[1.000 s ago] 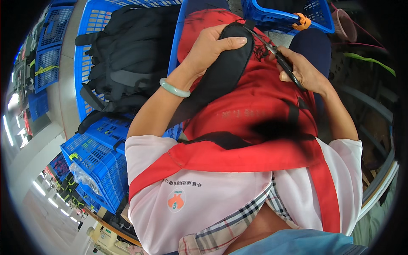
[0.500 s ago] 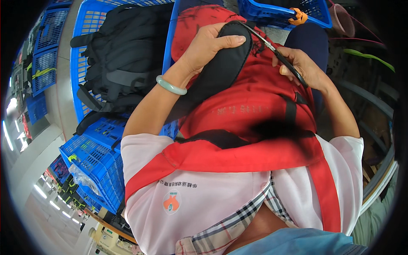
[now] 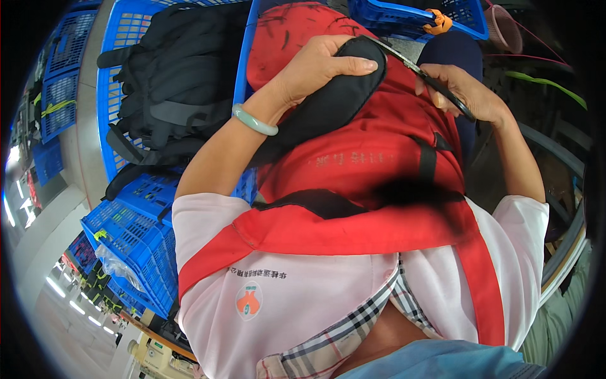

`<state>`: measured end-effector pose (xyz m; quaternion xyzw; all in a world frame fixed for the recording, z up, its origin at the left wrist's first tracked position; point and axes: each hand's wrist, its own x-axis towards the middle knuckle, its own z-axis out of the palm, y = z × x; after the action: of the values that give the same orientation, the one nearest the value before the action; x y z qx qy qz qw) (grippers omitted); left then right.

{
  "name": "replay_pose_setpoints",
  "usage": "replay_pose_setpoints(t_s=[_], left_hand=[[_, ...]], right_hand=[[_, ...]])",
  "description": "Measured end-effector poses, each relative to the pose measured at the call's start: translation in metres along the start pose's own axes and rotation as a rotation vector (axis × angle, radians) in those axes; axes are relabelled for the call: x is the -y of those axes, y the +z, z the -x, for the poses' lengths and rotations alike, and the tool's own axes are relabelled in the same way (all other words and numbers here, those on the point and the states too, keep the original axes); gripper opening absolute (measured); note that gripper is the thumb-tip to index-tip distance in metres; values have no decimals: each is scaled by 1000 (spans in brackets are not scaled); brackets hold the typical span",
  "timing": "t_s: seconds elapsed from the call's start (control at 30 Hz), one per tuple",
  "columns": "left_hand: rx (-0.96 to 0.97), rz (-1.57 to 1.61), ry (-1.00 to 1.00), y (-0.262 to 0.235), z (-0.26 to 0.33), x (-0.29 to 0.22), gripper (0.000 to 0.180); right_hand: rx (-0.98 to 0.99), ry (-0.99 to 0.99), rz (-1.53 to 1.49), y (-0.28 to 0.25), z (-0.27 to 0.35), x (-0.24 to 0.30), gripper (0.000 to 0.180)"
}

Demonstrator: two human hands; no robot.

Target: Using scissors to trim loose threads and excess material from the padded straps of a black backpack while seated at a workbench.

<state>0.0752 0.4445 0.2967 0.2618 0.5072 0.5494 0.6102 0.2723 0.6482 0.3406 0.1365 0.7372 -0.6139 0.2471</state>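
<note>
My left hand (image 3: 325, 66) is closed on the rounded end of a black padded strap (image 3: 328, 104), thumb on top. The strap runs down to the left, under my forearm. In my right hand (image 3: 464, 91) is a pair of scissors (image 3: 432, 79) with black handles, its blades pointing up and left at the strap's far edge. Whether the blades touch the edge I cannot tell. Below both hands spreads my red apron (image 3: 341, 161), strewn with dark thread scraps at its far end.
To the left, a blue plastic crate (image 3: 108, 95) is heaped with black padded straps (image 3: 183, 82). More blue crates (image 3: 136, 234) stand nearer on the left. Another blue crate (image 3: 467, 22) with an orange tie (image 3: 438, 23) is at the far right, beside a pink mesh basket (image 3: 505, 31).
My right hand has moved slightly right with the scissors. The strap's end has shifted a little right and turned in my left hand, and the blades sit lower along its edge.
</note>
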Motion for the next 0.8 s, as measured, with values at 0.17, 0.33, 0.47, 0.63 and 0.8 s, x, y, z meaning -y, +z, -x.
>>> replay_pose_setpoints(t_s=[0.17,0.33,0.47,0.63,0.8], left_hand=[[38,5,-10,7,-1,-3,31],[60,-7,-11,8,-3,0,31],[92,12,-13,12,-4,-1,30],[101,-27,-52,17,-6,-2,29],[109,-15,-53,18,-6,1,30]], right_hand=[[48,-43,80,-10,0,3,58],[59,-17,86,-20,3,4,53],[110,87,134,-33,5,11,49],[82,-99,378,-39,2,1,56],[109,155,334,-44,3,33,48]])
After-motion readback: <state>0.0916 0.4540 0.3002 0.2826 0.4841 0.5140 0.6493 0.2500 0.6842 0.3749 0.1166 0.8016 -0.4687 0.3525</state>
